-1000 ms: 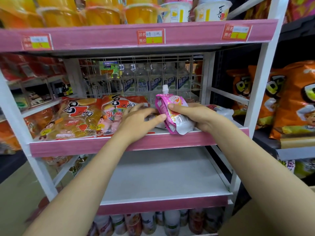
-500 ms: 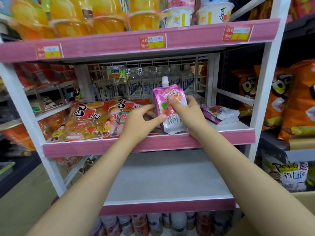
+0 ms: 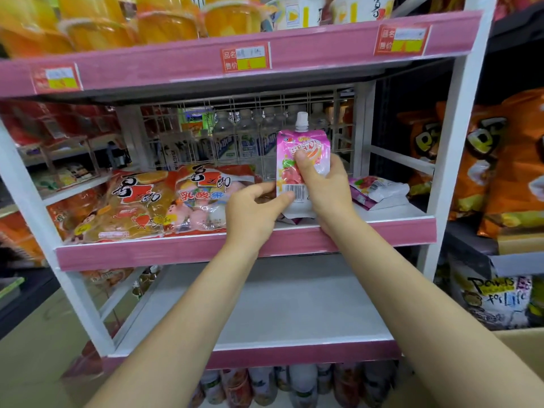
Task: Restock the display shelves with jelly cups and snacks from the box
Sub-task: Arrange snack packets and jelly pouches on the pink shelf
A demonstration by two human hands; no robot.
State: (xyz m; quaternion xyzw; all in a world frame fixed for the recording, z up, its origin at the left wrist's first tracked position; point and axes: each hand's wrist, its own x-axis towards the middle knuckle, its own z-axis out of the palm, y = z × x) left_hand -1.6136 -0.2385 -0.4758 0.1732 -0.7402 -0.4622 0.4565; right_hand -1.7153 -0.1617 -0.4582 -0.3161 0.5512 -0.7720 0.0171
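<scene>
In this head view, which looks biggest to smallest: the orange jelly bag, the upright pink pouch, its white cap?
1. Orange jelly bag
2. Upright pink pouch, though partly covered by both hands
3. White cap

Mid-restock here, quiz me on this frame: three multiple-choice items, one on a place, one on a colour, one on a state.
1. Where is the spare pink pouch lying?
A. top shelf
B. middle shelf, right of the hands
C. bottom shelf

2. What colour is the held pouch's cap?
A. white
B. green
C. black

3. How does the held pouch stand?
A. flat on the shelf
B. upside down
C. upright, spout up

Answers: 1 B, it rests on the middle shelf near the right post. 2 A, the spout cap is white. 3 C, the right hand grips it while the left hand pinches its lower edge.
</scene>
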